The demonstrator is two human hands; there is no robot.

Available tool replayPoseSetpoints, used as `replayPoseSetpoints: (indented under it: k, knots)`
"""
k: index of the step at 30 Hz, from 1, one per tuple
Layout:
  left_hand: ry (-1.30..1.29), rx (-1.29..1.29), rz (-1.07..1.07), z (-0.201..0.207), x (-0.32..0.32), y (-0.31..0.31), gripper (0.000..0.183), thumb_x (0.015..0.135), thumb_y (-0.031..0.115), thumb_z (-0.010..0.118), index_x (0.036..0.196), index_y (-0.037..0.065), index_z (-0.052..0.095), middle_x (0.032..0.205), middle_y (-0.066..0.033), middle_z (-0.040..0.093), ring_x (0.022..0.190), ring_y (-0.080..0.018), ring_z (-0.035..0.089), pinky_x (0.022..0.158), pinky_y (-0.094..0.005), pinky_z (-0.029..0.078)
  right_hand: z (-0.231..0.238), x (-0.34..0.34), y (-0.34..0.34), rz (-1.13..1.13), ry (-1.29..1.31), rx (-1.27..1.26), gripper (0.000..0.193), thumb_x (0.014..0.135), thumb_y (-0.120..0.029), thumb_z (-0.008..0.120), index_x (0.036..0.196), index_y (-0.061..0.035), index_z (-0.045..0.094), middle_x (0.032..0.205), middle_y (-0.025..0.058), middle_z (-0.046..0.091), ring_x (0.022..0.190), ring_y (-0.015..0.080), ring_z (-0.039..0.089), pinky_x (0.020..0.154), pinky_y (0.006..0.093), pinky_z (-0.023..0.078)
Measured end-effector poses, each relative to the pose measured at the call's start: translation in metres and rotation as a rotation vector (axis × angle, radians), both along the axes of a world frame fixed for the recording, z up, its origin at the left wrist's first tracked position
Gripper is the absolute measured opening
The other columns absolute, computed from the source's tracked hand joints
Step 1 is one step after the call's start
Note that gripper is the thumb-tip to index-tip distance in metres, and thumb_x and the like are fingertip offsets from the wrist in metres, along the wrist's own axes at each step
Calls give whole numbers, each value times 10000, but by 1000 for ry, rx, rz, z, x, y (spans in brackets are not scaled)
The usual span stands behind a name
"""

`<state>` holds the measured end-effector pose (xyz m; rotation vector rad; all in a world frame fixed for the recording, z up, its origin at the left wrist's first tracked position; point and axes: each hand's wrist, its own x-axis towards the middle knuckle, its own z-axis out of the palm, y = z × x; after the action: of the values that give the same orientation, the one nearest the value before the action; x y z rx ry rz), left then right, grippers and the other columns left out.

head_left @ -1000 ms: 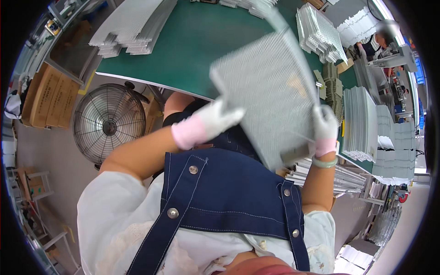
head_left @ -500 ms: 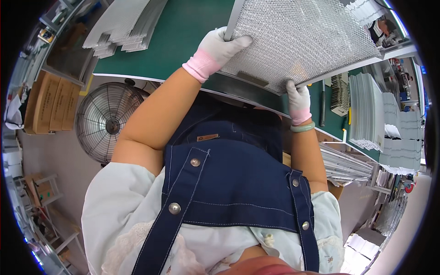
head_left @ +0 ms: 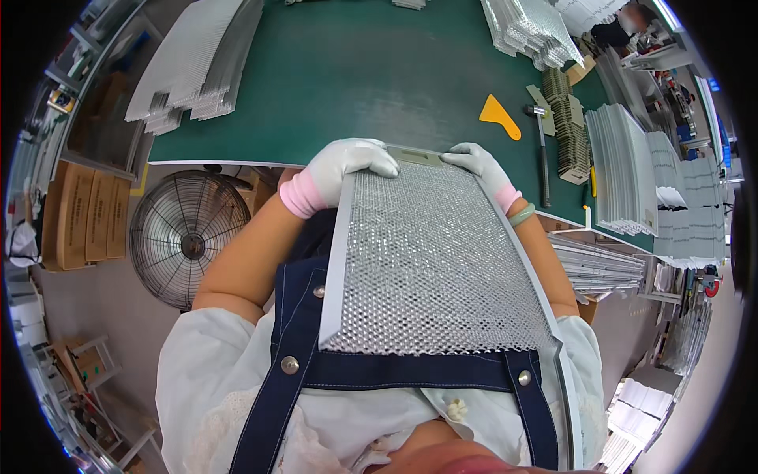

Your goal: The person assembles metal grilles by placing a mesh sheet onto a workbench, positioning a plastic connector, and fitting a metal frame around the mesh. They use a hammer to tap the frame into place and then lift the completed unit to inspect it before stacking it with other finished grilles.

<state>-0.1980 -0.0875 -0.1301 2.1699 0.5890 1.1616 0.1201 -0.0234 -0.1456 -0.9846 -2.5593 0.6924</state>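
Observation:
A metal mesh filter panel (head_left: 438,261) with silver frame strips leans from the table's near edge back against my chest. Its side nearest my body shows a bare, ragged mesh edge with no strip over it. My left hand (head_left: 355,160), in a white glove with pink cuff, is closed over the panel's far left corner. At the far right corner my right hand (head_left: 478,164), gloved alike, grips the frame. Between both hands a beige latch plate (head_left: 416,156) sits on the far edge strip. My right thumb is partly hidden.
On the green table (head_left: 355,79) lie a yellow scraper (head_left: 499,117), a hammer (head_left: 542,150) and a row of beige plates (head_left: 570,134). Mesh sheets (head_left: 193,59) are stacked at the left, frame strips (head_left: 624,170) at the right. A floor fan (head_left: 191,241) stands left below.
The panel has swung down and toward me, from raised over the table to resting against my chest. Both hands have come closer together on its latch-plate edge.

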Motion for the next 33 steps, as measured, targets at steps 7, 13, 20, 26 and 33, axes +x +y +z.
replayPoseSetpoints:
  k: [7,13,20,26,33]
  knots:
    - [-15,-305,162,9,-3,17,286,767,123,762,1034,53,687,941,-104,701,855,-283,671,789,-337,535,-24,11,14,-66,169,89,297,731,-148,732,1007,-48,684,972,130,679,1000,290,648,867,364,505]
    - [397,-130,593,-32,-6,37,276,732,204,778,949,48,709,936,-159,688,897,-368,629,836,-437,504,-10,3,9,-301,84,-181,396,816,-249,761,1150,-53,677,1133,106,691,1081,256,628,956,358,464]
    - [292,0,528,-34,-12,49,254,690,243,789,908,123,737,916,-101,696,940,-324,614,878,-431,466,-5,0,15,-360,161,-382,423,763,-169,799,1134,-9,673,1132,110,695,1048,226,642,919,330,490]
    - [342,-273,407,2,-13,48,322,732,269,780,986,79,726,941,-102,715,913,-264,651,889,-385,488,-3,-7,16,-441,213,-460,486,743,-125,809,1179,5,637,1129,108,683,1036,217,634,908,333,499]
    - [-364,-342,167,184,20,41,320,889,170,715,1154,-1,663,1074,-35,692,973,-108,620,898,-285,475,-15,12,25,-353,239,-456,489,725,-124,812,1167,1,647,1143,113,684,1067,226,633,933,330,494]
